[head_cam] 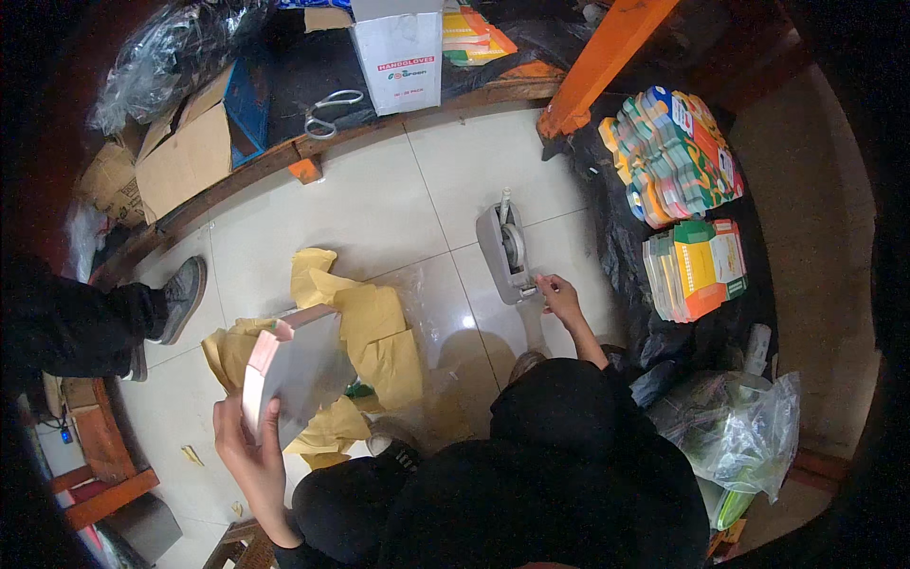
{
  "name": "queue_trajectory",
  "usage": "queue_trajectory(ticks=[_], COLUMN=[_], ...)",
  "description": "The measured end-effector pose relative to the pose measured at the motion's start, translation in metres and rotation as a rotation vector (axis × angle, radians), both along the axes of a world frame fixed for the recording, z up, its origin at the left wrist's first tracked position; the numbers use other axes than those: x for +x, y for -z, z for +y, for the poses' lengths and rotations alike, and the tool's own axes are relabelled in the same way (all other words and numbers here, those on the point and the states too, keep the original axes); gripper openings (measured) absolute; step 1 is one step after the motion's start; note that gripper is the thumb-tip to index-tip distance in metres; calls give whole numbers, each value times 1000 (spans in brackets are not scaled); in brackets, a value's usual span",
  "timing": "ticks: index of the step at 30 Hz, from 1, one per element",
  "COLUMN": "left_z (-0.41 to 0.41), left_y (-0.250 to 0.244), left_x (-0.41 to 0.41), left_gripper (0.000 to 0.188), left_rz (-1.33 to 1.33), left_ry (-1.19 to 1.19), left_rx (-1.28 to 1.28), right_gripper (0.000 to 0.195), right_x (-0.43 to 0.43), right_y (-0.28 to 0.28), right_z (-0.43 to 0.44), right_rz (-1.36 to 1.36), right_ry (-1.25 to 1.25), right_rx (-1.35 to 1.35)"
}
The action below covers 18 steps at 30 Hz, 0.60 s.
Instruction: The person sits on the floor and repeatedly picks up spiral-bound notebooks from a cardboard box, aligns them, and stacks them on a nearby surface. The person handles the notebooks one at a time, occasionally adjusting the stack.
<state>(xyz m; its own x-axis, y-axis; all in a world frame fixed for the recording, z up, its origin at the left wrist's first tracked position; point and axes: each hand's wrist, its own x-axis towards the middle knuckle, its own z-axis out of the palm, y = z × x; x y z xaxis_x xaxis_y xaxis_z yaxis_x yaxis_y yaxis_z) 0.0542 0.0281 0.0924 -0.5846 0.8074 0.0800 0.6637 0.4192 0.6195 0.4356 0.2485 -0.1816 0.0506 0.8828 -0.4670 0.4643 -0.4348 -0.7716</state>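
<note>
My left hand (250, 451) grips a thick stack of flat card pieces (302, 377) by its lower end. The stack is tilted, with a grey-white face and pinkish edges. Beneath and around it, crumpled yellow-brown wrapping paper (380, 341) lies on the floor. My right hand (561, 299) is at the cutter end of a grey tape dispenser (499, 259), which rests on the tiles with a tape roll (513, 245) inside. Its fingers are curled together at the cutter; whether they pinch any tape is too small to tell.
Stacks of printed die-cut cards (675, 156) and folded cartons (697, 270) lie on black plastic sheeting at right. Scissors (330, 114), a white glove box (398, 60) and an opened cardboard box (188, 153) sit on a low platform. Another person's shoe (183, 299) stands at left.
</note>
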Motion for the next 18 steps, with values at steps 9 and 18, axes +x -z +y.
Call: queue_trajectory(ticks=[9, 18], left_z=[17, 17], left_y=[18, 26], left_x=[7, 3], left_gripper=[20, 21], left_rz=[-80, -115], left_ry=[17, -41], left_rx=[164, 221], right_gripper=[29, 21], right_x=[-1, -1], right_y=[37, 18], right_z=[5, -67], right_rz=[32, 364], right_ry=[-88, 87], right_rx=[253, 62])
